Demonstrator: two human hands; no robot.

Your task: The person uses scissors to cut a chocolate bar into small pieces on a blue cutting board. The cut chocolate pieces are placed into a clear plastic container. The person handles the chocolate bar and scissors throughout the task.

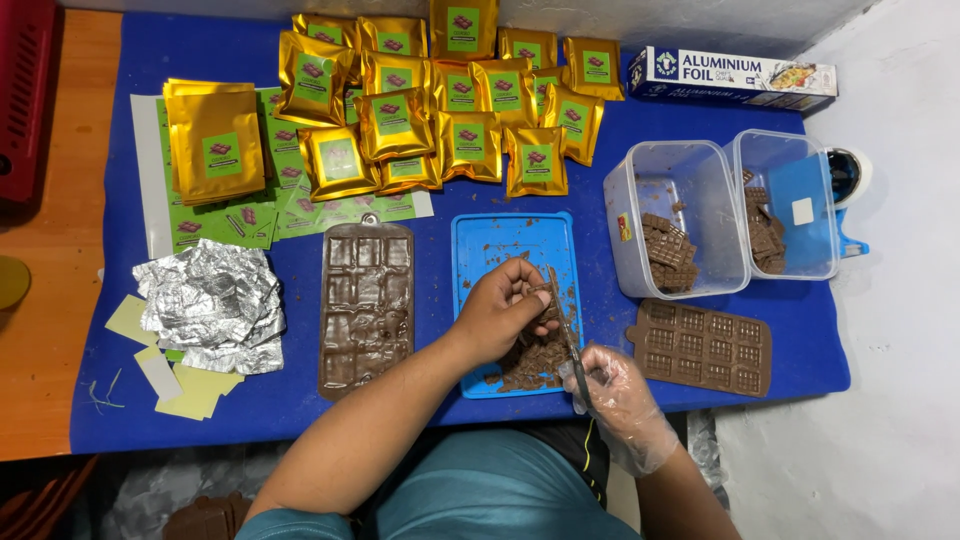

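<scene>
Head view, work surface: a blue cloth (pixel 700 130) covers the table; a blue lid (pixel 500 240) lies flat at its front edge and serves as a cutting tray.
Head view, left hand: the bare left hand (pixel 500 310) rests on the lid, fingers curled down and closed on a piece of chocolate (pixel 537 298).
Head view, right hand: the gloved right hand (pixel 615 395) is closed around the handle of a thin blade (pixel 562 315), which may be a knife or scissors; the picture does not settle which. The blade tip lies at the piece.
Head view, trimmings: a heap of chocolate scraps (pixel 535 360) lies on the lid, just below the left hand.
Head view, done so far: two clear tubs (pixel 680 215) to the right hold some finished chocolate squares, each well short of full. Filled gold pouches (pixel 465 135) stand in rows at the back.
Head view, judged left to do: a brown mould (pixel 366 305) beside the lid looks smeared and largely emptied; a second mould (pixel 705 345) lies below the tubs, contents unclear. A stack of flat gold pouches (pixel 215 140) and crumpled foil (pixel 212 305) sit at the left.
</scene>
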